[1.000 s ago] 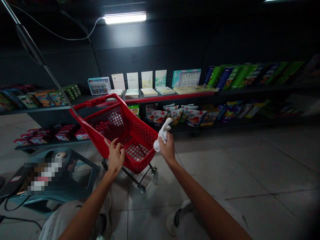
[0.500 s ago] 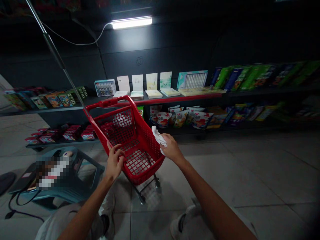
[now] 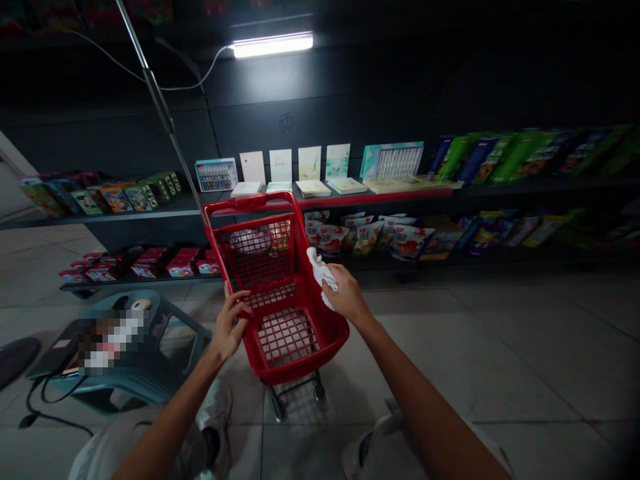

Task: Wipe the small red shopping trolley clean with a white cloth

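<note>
A small red shopping cart with a grid-walled basket stands in front of me, its handle end pointing away toward the shelves. My left hand is on the left rim, one finger along the outer side and the others bent over into the basket. At the opposite rim, my right hand grips a crumpled white cloth against the cart's side. Part of the cloth hides under my fingers. A metal pole rises from beside the cart's handle.
A blue-grey plastic stool at the left carries a black device with cables and a blurred item. Ahead, a dark shelf holds books, boxes and bagged snacks. A lit tube lamp hangs above. My shoes flank the cart.
The cart has turned and shifted right, so it faces me more squarely. The pole has moved right with it. Both hands stay at the rims, the right still holding the cloth.
</note>
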{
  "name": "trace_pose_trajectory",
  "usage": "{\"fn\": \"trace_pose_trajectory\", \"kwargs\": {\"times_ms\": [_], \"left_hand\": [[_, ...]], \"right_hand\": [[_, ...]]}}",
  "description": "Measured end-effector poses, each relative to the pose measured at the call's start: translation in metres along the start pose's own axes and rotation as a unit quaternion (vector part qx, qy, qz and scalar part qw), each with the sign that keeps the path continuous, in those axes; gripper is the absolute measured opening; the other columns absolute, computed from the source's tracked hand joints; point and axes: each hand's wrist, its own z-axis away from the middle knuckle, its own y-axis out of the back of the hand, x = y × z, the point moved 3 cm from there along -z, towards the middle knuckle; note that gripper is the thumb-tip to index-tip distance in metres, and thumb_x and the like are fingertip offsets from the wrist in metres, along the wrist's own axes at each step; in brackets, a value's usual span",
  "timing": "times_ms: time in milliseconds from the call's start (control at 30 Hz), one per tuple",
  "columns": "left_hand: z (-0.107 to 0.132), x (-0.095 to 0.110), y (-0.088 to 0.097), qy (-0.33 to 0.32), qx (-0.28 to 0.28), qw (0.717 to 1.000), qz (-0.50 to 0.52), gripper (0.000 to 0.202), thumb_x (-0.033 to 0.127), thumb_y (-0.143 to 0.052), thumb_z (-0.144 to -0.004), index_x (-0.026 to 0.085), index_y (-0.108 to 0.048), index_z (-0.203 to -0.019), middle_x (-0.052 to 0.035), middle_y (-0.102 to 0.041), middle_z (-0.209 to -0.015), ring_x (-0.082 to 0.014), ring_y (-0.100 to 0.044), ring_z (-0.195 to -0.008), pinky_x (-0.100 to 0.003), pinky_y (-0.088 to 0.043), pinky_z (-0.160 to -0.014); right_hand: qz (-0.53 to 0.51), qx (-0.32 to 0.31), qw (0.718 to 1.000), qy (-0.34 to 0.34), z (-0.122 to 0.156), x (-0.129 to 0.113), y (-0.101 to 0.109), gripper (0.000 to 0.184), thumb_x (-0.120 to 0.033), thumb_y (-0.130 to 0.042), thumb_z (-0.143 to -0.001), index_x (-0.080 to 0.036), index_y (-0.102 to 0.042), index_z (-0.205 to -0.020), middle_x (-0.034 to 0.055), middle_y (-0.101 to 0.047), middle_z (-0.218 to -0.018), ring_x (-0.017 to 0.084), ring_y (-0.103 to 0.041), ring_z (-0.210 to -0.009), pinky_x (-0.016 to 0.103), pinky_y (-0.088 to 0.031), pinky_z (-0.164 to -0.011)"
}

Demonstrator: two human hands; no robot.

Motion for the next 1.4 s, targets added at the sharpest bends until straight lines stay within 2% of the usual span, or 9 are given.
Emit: {"fn": "trace_pose_trajectory", "kwargs": {"times_ms": [200, 367, 500, 767, 900, 1067, 1133, 1267, 1400], "left_hand": [[-0.006, 0.001, 0.003, -0.022, -0.04, 0.999, 0.018, 0.03, 0.028, -0.046, -0.082, 0.019, -0.069, -0.099, -0.0105, -0.04, -0.163, -0.0345, -0.014, -0.161, -0.06, -0.019, -0.128], [-0.019, -0.011, 0.003, 0.069, -0.023, 0.994, 0.077, 0.069, 0.018, -0.052, -0.071, 0.02, -0.054, -0.141, -0.0099, -0.019, -0.174, -0.0331, -0.02, -0.16, -0.057, -0.025, -0.128], [-0.03, -0.011, -0.004, 0.114, -0.015, 0.989, 0.094, 0.088, 0.016, -0.052, -0.069, 0.017, -0.038, -0.156, -0.0115, -0.036, -0.167, -0.03, -0.036, -0.154, -0.053, -0.026, -0.129], [-0.041, -0.003, -0.005, 0.083, 0.001, 0.996, -0.019, 0.079, 0.015, -0.046, -0.077, 0.014, -0.041, -0.156, -0.0125, -0.049, -0.159, -0.027, -0.045, -0.149, -0.049, -0.033, -0.127], [-0.046, -0.002, 0.0, 0.125, -0.023, 0.987, -0.098, 0.068, 0.016, -0.044, -0.083, 0.016, -0.043, -0.152, -0.0156, -0.054, -0.151, -0.028, -0.053, -0.142, -0.047, -0.042, -0.12], [-0.057, -0.002, 0.006, 0.154, -0.052, 0.977, -0.135, 0.049, 0.017, -0.041, -0.089, 0.021, -0.047, -0.138, -0.0144, -0.059, -0.14, -0.0286, -0.059, -0.132, -0.047, -0.046, -0.112], [-0.058, -0.004, 0.007, 0.136, -0.056, 0.982, -0.12, 0.049, 0.015, -0.04, -0.088, 0.019, -0.046, -0.136, -0.0153, -0.058, -0.139, -0.0276, -0.059, -0.133, -0.046, -0.046, -0.111], [-0.056, -0.006, 0.005, 0.113, -0.057, 0.986, -0.111, 0.045, 0.013, -0.039, -0.089, 0.02, -0.047, -0.133, -0.014, -0.059, -0.136, -0.0253, -0.06, -0.129, -0.041, -0.048, -0.108], [-0.056, -0.003, 0.004, 0.127, -0.058, 0.984, -0.11, 0.045, 0.012, -0.039, -0.09, 0.019, -0.045, -0.134, -0.0149, -0.059, -0.136, -0.0254, -0.061, -0.127, -0.04, -0.048, -0.107]], "right_hand": [[0.004, 0.045, 0.999, -0.014, -0.004, 0.004, 0.004, 0.038, -0.019, -0.056, -0.082, -0.015, -0.066, -0.119, 0.0145, -0.067, -0.119, 0.027, -0.064, -0.112, 0.043, -0.051, -0.106], [-0.002, 0.092, 0.995, -0.026, -0.004, 0.002, 0.012, 0.042, -0.018, -0.056, -0.082, -0.014, -0.066, -0.123, 0.0154, -0.067, -0.124, 0.028, -0.063, -0.117, 0.043, -0.05, -0.108], [-0.022, 0.118, 0.992, -0.028, -0.001, -0.004, 0.019, 0.051, -0.017, -0.057, -0.082, -0.015, -0.063, -0.132, 0.0141, -0.066, -0.133, 0.026, -0.063, -0.124, 0.042, -0.048, -0.113], [-0.026, 0.053, 0.998, 0.007, -0.001, -0.013, 0.014, 0.049, -0.011, -0.055, -0.081, -0.019, -0.067, -0.128, 0.0099, -0.07, -0.128, 0.024, -0.066, -0.119, 0.037, -0.05, -0.109], [0.009, -0.047, 0.999, 0.018, -0.019, -0.017, -0.009, 0.042, -0.005, -0.055, -0.082, -0.018, -0.07, -0.119, 0.0104, -0.071, -0.12, 0.021, -0.067, -0.11, 0.032, -0.051, -0.101], [0.132, -0.191, 0.973, -0.017, -0.067, -0.024, -0.066, 0.04, -0.002, -0.06, -0.084, -0.02, -0.069, -0.119, 0.0094, -0.066, -0.121, 0.019, -0.067, -0.102, 0.028, -0.051, -0.091], [0.171, -0.183, 0.967, -0.046, -0.089, -0.024, -0.091, 0.04, -0.004, -0.058, -0.088, -0.02, -0.065, -0.124, 0.0099, -0.062, -0.125, 0.019, -0.066, -0.1, 0.028, -0.051, -0.086], [0.199, -0.064, 0.969, -0.131, -0.123, -0.015, -0.129, 0.04, -0.009, -0.052, -0.095, -0.02, -0.057, -0.133, 0.0126, -0.055, -0.136, 0.021, -0.062, -0.107, 0.029, -0.051, -0.082], [0.236, -0.059, 0.967, -0.072, -0.124, 0.002, -0.162, 0.032, -0.018, -0.043, -0.103, -0.022, -0.061, -0.129, 0.0156, -0.059, -0.134, 0.028, -0.052, -0.122, 0.041, -0.046, -0.099]]}}
